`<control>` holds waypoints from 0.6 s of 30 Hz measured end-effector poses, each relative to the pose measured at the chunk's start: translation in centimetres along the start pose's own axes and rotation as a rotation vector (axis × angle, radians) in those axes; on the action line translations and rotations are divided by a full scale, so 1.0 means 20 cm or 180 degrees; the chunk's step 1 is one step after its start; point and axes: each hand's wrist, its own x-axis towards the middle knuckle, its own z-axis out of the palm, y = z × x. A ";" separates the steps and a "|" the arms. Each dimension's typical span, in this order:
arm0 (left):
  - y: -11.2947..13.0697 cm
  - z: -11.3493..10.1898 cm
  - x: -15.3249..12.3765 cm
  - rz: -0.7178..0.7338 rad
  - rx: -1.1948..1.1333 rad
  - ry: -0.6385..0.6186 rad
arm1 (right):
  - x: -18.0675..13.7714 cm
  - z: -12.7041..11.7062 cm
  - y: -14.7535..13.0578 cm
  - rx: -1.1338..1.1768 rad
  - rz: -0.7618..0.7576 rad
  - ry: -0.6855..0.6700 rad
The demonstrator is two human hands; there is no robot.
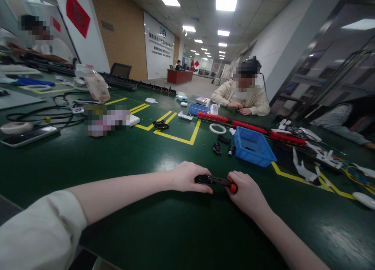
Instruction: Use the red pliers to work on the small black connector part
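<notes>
My left hand [189, 178] is closed on a small black part [202, 179], whose exact kind I cannot make out. In my right hand [244, 190] is a pair of pliers with red handles [233, 185]. Their dark jaws [218, 180] point left and reach the black part between the two hands. Beyond the hands lie several loose black pieces [216, 148], beside a blue plastic bin [254, 147]. My fingers hide much of the pliers' handles.
A white ring [217, 128] and a red strip [249, 127] lie behind the bin. Yellow tape [175, 139] marks the green table [140, 156]. Black cables [43, 109], a phone [31, 136] and a bottle [96, 84] are at left. Across the table sits a person [243, 92].
</notes>
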 end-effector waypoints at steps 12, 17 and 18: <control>-0.01 0.01 0.00 0.0170 0.0136 0.0095 | 0.00 0.01 0.01 -0.0022 -0.0044 0.0041; 0.00 0.00 0.00 0.0209 0.0092 0.0032 | 0.00 -0.01 0.00 -0.0026 -0.0020 -0.0010; 0.00 0.00 0.00 0.0216 0.0076 0.0022 | 0.00 -0.01 0.00 -0.0023 -0.0017 -0.0021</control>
